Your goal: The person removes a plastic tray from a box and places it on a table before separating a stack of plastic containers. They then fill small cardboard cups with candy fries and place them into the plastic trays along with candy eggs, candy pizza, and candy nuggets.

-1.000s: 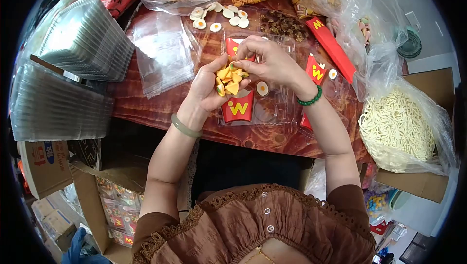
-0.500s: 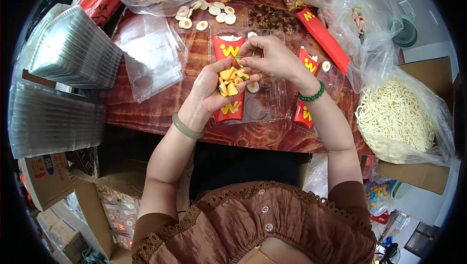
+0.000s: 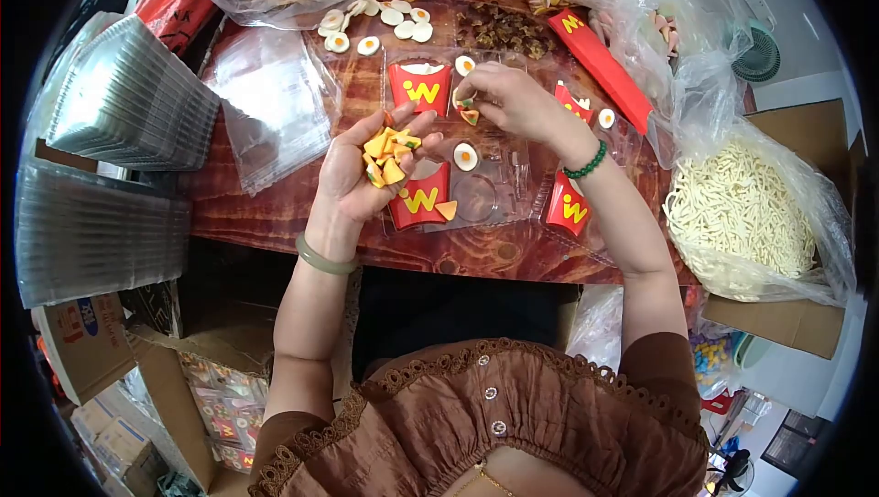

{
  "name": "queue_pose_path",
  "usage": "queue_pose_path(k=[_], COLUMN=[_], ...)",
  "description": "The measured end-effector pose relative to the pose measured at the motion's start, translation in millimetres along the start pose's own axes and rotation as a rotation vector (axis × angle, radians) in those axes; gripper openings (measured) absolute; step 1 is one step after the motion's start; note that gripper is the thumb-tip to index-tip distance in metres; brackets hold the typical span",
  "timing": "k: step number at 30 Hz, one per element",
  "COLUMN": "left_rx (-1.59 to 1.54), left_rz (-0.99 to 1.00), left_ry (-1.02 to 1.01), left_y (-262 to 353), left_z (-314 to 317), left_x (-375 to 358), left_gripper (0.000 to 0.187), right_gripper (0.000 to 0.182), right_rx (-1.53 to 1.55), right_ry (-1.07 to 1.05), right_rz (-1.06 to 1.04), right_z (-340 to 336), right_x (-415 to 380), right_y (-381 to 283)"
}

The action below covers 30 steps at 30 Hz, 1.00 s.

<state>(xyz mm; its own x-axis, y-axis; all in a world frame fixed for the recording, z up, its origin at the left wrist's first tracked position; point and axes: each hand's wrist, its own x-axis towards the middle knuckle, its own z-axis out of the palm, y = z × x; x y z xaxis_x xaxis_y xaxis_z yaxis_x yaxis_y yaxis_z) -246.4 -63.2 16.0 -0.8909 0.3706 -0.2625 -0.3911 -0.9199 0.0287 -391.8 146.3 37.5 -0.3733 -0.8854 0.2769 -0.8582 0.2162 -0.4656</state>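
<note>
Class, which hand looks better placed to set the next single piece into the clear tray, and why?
Right, I judge: the right hand hovers over the clear tray, while the left hand is occupied cupping the yellow-orange pieces.

Small orange-yellow wedges, some green-edged, lie loosely heaped in the open left hand, above the red carton. A single orange wedge rests at the carton's right edge.

And here's the brown top, satiny and gathered, short sleeves at either side of it! Looped lace trim edges it, round sparkly buttons run down its middle, a fine gold necklace below them; beyond it, a pale green bangle left, dark green beads right.
</note>
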Motion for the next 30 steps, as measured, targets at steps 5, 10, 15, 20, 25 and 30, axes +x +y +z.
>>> queue_pose_path(k=[5, 10, 15, 20, 25, 30], left_rx=[0.0, -0.075, -0.177, -0.159, -0.148, -0.134], left_rz=[0.043, 0.099, 0.06, 0.068, 0.077, 0.075], left_ry=[-0.027, 0.02, -0.022, -0.065, -0.043, -0.069], left_y=[23.4, 27.6, 30.8, 33.0, 30.2, 28.4], left_z=[-8.4, -9.6, -16.1, -16.9, -14.5, -11.3], left_x=[9.0, 20.7, 23.7, 22.0, 21.1, 18.2], left_gripper=[0.04, 0.04, 0.04, 0.04, 0.04, 0.04], right_gripper=[0.012, 0.008, 0.01, 0.021, 0.024, 0.017], right_rx=[0.076, 0.003, -0.025, 0.214, 0.196, 0.458], right_ry=[0.055, 0.145, 0.217, -0.007, -0.146, 0.002], right_rz=[0.238, 0.185, 0.12, 0.117, 0.231, 0.449], right_z=[8.6, 21.7, 19.0, 16.4, 35.1, 19.1], right_x=[-21.7, -27.5, -28.6, -40.2, -49.8, -47.6], right_y=[-9.5, -3.4, -15.6, -72.5, -86.7, -94.8])
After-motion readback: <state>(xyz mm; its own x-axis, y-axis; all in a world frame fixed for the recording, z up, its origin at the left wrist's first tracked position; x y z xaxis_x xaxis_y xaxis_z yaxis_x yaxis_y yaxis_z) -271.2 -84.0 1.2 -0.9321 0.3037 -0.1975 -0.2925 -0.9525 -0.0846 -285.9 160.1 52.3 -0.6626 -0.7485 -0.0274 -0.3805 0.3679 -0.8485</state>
